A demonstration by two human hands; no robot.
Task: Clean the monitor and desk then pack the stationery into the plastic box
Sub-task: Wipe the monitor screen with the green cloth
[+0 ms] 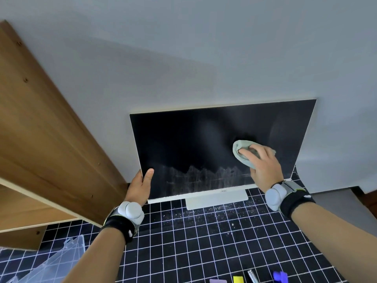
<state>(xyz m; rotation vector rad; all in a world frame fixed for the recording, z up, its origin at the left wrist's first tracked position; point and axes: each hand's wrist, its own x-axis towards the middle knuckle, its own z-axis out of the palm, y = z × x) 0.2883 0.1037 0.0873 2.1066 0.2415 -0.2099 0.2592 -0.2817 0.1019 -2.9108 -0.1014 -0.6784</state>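
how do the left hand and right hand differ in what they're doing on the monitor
The left hand grips the monitor at its lower left edge, thumb on the screen; the right hand presses a green cloth against the screen's right half. The left holds no cloth. Both wear a wrist device.

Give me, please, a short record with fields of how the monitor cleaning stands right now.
left hand: grips the monitor's lower left edge
right hand: presses a cloth on the screen's right half
monitor: upright, off, dusty smears along the lower screen
desk mat: white specks in front of the stand
plastic box: lower left on the mat
stationery: near edge, not packed
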